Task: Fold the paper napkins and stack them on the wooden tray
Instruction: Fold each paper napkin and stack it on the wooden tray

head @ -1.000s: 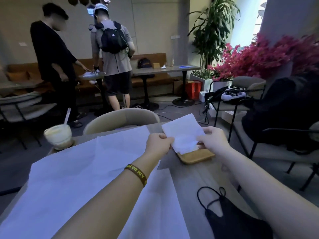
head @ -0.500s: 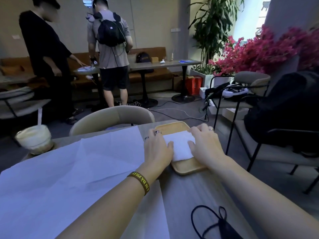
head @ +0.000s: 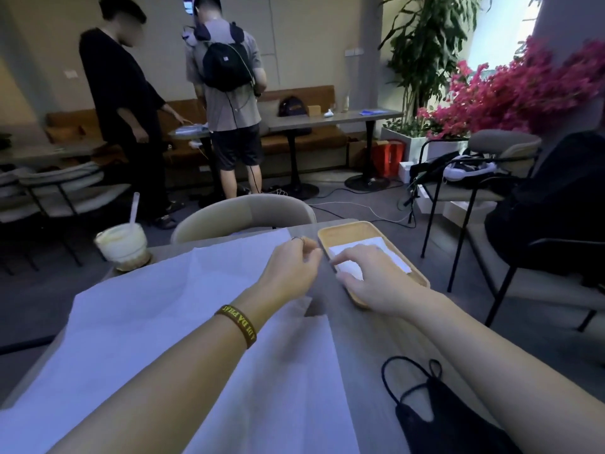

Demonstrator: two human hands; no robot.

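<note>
A folded white napkin [head: 376,253] lies flat inside the light wooden tray [head: 353,229] at the table's far right. My right hand [head: 373,276] rests on the napkin's near part, fingers spread and pressing it down. My left hand [head: 291,267], with a ring and a dark wristband, hovers just left of the tray with fingers loosely curled and nothing in it. Large unfolded white napkin sheets [head: 157,309] cover the left and middle of the table, under my left forearm.
An iced drink with a straw [head: 121,245] stands at the table's far left. A black face mask [head: 438,417] lies at the near right. A beige chair back [head: 242,214] is across the table. Two people stand at tables farther back; chairs stand to the right.
The folded napkin went from held in the air by both hands down onto the tray. My left hand has since come off it and drawn left; my right hand still presses it.
</note>
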